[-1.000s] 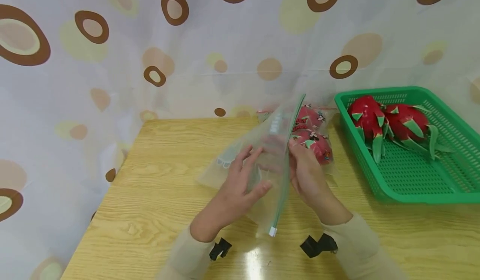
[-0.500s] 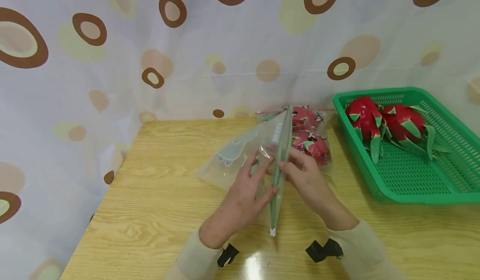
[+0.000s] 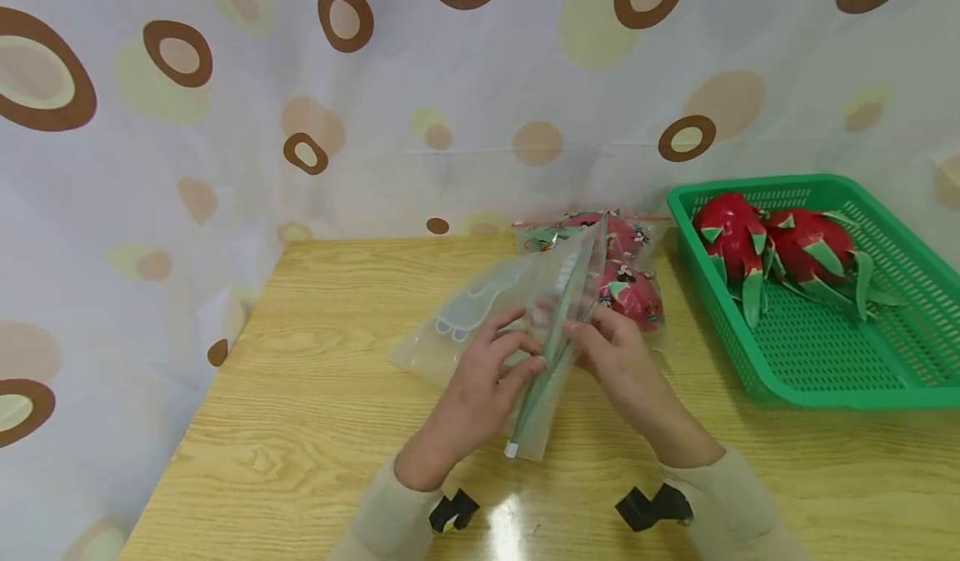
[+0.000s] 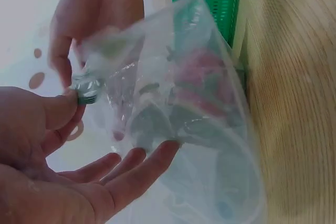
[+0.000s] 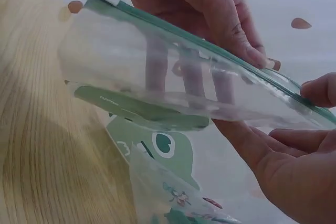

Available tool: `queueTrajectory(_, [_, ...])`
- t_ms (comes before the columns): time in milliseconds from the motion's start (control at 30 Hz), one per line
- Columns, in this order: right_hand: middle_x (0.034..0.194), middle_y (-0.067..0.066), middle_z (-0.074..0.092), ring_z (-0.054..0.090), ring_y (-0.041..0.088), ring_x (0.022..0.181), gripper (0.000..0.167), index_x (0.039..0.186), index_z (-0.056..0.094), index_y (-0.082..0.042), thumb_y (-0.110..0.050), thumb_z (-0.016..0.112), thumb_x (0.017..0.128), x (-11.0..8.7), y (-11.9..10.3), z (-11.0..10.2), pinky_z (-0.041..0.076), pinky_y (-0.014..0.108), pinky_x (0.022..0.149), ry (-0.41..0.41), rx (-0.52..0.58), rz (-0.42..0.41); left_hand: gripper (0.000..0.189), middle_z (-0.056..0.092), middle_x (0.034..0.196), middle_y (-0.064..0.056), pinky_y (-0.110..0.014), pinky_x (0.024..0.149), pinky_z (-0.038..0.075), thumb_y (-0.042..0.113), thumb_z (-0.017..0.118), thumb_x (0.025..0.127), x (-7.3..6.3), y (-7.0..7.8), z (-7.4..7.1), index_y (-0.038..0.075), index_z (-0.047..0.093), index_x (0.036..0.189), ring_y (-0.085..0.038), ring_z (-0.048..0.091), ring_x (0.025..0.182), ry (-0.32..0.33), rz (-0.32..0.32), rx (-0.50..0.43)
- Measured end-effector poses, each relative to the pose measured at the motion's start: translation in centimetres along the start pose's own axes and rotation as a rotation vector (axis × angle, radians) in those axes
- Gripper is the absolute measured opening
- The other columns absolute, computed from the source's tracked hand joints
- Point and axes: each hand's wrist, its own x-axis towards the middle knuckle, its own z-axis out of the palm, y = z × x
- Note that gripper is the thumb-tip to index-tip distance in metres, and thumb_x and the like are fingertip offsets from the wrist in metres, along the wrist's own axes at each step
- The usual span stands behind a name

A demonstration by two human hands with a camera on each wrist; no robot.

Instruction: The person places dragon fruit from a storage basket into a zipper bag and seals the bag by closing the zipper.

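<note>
Between my hands a translucent zip bag [image 3: 468, 298] with a pale cartoon print stands tilted over the table. A green zip strip [image 5: 173, 32] runs along its mouth, with a white slider [image 3: 512, 449] at the near end. My left hand [image 3: 476, 398] pinches the strip between thumb and index finger; in the left wrist view its other fingers [image 4: 136, 174] spread against the bag's side. On the right, my right hand [image 3: 626, 378] pinches the mouth's edge, thumb on the strip [image 5: 310, 95] and fingers under the film. Part of that hand is hidden behind the bag.
Behind the bag lies another clear printed bag [image 3: 633, 298] with red dragon fruit inside. A green basket [image 3: 885, 361] at the right holds two dragon fruits [image 3: 731, 236]. A patterned curtain [image 3: 480, 186] hangs along the table's back edge.
The zip strip has gone from nearly upright to slanted, its slider end swinging left and its far end right. My left fingers have curled in closer to the strip.
</note>
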Motion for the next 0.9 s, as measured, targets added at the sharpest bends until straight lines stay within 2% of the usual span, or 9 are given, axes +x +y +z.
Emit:
queueTrajectory(100, [0.142, 0.009, 0.054, 0.062, 0.009, 0.114, 0.042, 0.144, 0.045, 0.004, -0.014, 0.038, 0.106, -0.1, 0.0, -0.5, 0.057, 0.026, 0.093, 0.011, 0.036, 0.02, 0.014, 0.047, 0.149, -0.009, -0.03, 0.084, 0.06, 0.019, 0.052, 0.104, 0.1, 0.1, -0.5, 0.007, 0.059, 0.103, -0.026, 0.058, 0.125, 0.023, -0.058, -0.025])
queueTrajectory(200, [0.143, 0.012, 0.052, 0.063, 0.011, 0.116, 0.043, 0.145, 0.044, 0.004, -0.011, 0.035, 0.106, -0.3, 0.0, -0.8, 0.059, 0.031, 0.092, 0.0, 0.032, 0.047, 0.017, 0.063, 0.133, -0.011, -0.027, 0.081, 0.06, 0.021, 0.046, 0.106, 0.2, 0.1, -0.9, 0.007, 0.055, 0.109, -0.023, 0.068, 0.108, 0.06, -0.09, -0.037])
queueTrajectory(267, [0.144, 0.019, 0.05, 0.064, 0.019, 0.117, 0.042, 0.145, 0.044, 0.003, -0.011, 0.034, 0.106, -0.5, 0.1, -0.8, 0.06, 0.039, 0.09, -0.039, 0.031, 0.06, 0.018, 0.07, 0.12, -0.012, -0.025, 0.08, 0.06, 0.021, 0.043, 0.108, 0.3, 0.2, -1.0, 0.006, 0.053, 0.111, -0.022, 0.071, 0.098, 0.077, -0.096, -0.059])
queueTrajectory(333, [0.143, 0.023, 0.05, 0.065, 0.025, 0.114, 0.042, 0.145, 0.044, 0.001, -0.015, 0.036, 0.107, -0.6, 0.2, -0.7, 0.06, 0.044, 0.087, -0.088, 0.013, 0.079, 0.019, 0.072, 0.107, -0.011, -0.024, 0.077, 0.059, 0.021, 0.041, 0.108, 0.4, 0.2, -0.9, 0.006, 0.051, 0.114, -0.021, 0.071, 0.092, 0.082, -0.083, -0.038])
queueTrajectory(400, [0.142, 0.026, 0.049, 0.065, 0.028, 0.113, 0.043, 0.146, 0.041, 0.002, -0.018, 0.038, 0.108, -0.7, 0.4, -0.5, 0.06, 0.047, 0.086, -0.148, 0.003, 0.088, 0.019, 0.071, 0.105, -0.011, -0.024, 0.076, 0.058, 0.021, 0.041, 0.108, 0.6, 0.3, -0.6, 0.005, 0.051, 0.113, -0.02, 0.069, 0.093, 0.073, -0.062, -0.011])
queueTrajectory(533, [0.139, 0.027, 0.05, 0.063, 0.028, 0.113, 0.043, 0.144, 0.042, 0.004, -0.017, 0.038, 0.106, -0.8, 0.5, -0.2, 0.06, 0.044, 0.087, -0.198, -0.054, 0.104, 0.014, 0.064, 0.101, -0.007, -0.022, 0.077, 0.057, 0.017, 0.053, 0.104, 0.9, 0.5, 0.2, 0.006, 0.052, 0.11, -0.016, 0.065, 0.092, 0.029, -0.059, 0.037])
queueTrajectory(667, [0.141, 0.024, 0.05, 0.062, 0.027, 0.114, 0.043, 0.14, 0.046, 0.005, -0.011, 0.033, 0.103, -0.9, 0.4, -0.2, 0.061, 0.039, 0.087, -0.152, -0.111, 0.154, 0.021, 0.057, 0.085, -0.003, -0.016, 0.065, 0.05, 0.01, 0.066, 0.094, 1.1, 0.6, 0.7, 0.006, 0.053, 0.109, -0.01, 0.055, 0.075, 0.005, -0.027, 0.144])
queueTrajectory(767, [0.143, 0.024, 0.049, 0.065, 0.028, 0.111, 0.042, 0.135, 0.052, 0.007, -0.014, 0.034, 0.104, -0.9, 0.4, -0.2, 0.062, 0.039, 0.084, -0.091, -0.15, 0.181, 0.028, 0.052, 0.076, -0.001, -0.018, 0.057, 0.042, 0.007, 0.067, 0.091, 1.1, 0.7, 0.8, 0.005, 0.053, 0.114, -0.008, 0.045, 0.065, 0.019, 0.018, 0.217])
queueTrajectory(900, [0.147, 0.024, 0.047, 0.07, 0.03, 0.1, 0.044, 0.127, 0.059, 0.01, -0.021, 0.035, 0.107, -1.0, 0.7, -0.7, 0.063, 0.04, 0.076, -0.02, -0.21, 0.178, 0.028, 0.049, 0.073, 0.001, -0.017, 0.056, 0.042, 0.003, 0.063, 0.091, 1.1, 1.1, -0.2, 0.007, 0.055, 0.117, -0.007, 0.043, 0.06, 0.095, 0.042, 0.185])
